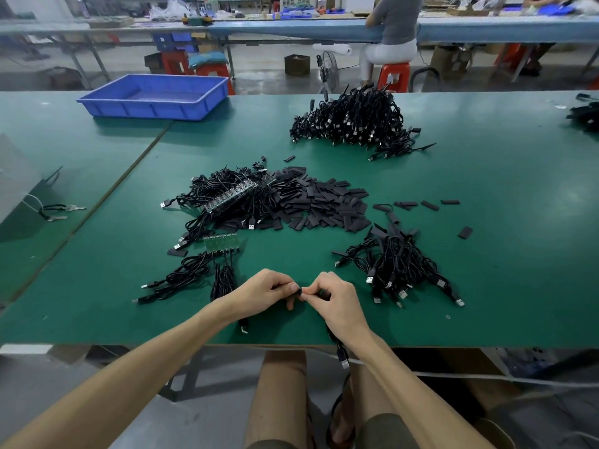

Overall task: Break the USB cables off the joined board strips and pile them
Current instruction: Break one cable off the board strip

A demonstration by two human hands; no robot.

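My left hand and my right hand meet near the table's front edge and pinch a small black piece between their fingertips. A black USB cable hangs from under my right hand over the table edge. A green joined board strip with cables attached lies to the upper left of my hands. A longer strip lies on a tangled cable heap. A pile of loose USB cables sits to the right of my hands.
A large cable pile lies at the back. Several flat black sleeves are heaped mid-table. A blue tray stands at the back left on the green table. A person sits on a red stool beyond.
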